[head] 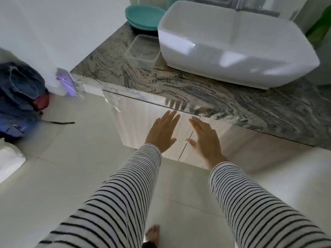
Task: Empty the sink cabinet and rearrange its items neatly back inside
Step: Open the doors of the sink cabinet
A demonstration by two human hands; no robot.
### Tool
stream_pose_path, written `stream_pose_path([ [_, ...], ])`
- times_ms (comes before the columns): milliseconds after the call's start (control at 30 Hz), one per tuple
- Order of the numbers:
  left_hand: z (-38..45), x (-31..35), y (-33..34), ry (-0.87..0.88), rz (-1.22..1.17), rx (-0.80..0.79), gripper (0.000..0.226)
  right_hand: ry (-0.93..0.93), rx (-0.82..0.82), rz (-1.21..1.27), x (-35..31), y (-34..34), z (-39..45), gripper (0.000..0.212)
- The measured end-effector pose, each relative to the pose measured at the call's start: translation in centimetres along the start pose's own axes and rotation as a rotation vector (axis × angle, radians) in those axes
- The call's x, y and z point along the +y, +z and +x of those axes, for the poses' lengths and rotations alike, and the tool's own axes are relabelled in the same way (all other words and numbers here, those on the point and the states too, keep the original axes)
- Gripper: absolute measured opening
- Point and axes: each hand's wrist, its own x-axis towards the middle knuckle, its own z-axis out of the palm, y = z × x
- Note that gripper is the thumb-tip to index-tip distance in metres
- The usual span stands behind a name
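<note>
The sink cabinet has two pale wood-grain doors, the left door and the right door, both closed under a grey marbled countertop. My left hand is held flat with straight fingers in front of the left door, fingertips near its top edge. My right hand is also flat with straight fingers, just right of the seam between the doors. Neither hand holds anything. The cabinet's contents are hidden behind the doors.
A white basin sits on the countertop, with a clear plastic container and stacked teal plates to its left. A blue backpack lies on the pale tiled floor at left. My bare foot shows below.
</note>
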Motion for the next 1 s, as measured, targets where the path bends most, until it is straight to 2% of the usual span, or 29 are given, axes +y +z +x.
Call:
stream_pose_path([
  [167, 3.7, -2.5, 5.9, 0.010, 0.135, 0.063, 0.106, -0.054, 0.117, -0.037, 3.5, 6.1, 2.7, 0.092],
  [267, 5.1, -3.4, 9.3, 0.027, 0.187, 0.264, 0.116, -0.147, 0.224, -0.058, 5.7, 8.8, 3.4, 0.097],
  [400, 6.7, -3.2, 12.3, 0.004, 0.176, 0.480, 0.120, -0.172, 0.398, -0.093, 6.7, 11.5, 4.0, 0.089],
  [533, 7.1, -2.4, 13.2, -0.030, 0.137, 0.623, 0.126, -0.162, 0.606, -0.180, 6.4, 12.6, 4.3, 0.073],
  [633, 6.2, -2.4, 13.8, 0.000, 0.110, 0.709, 0.127, -0.184, 0.685, -0.173, 6.2, 12.4, 3.7, 0.073],
  [700, 4.7, -2.2, 14.2, 0.008, 0.092, 0.750, 0.125, -0.231, 0.751, -0.095, 5.6, 12.6, 2.6, 0.072],
  [767, 2.8, -1.6, 14.4, -0.012, 0.084, 0.764, 0.120, -0.299, 0.780, 0.093, 4.4, 13.1, 1.1, 0.067],
  [933, -3.9, -0.8, 14.4, -0.071, 0.029, 0.729, 0.123, -0.430, 0.746, 0.535, 0.3, 13.4, -4.2, 0.050],
  [1000, -7.2, -1.1, 14.0, -0.085, 0.004, 0.669, 0.128, -0.466, 0.681, 0.695, -1.4, 13.2, -6.3, 0.043],
])
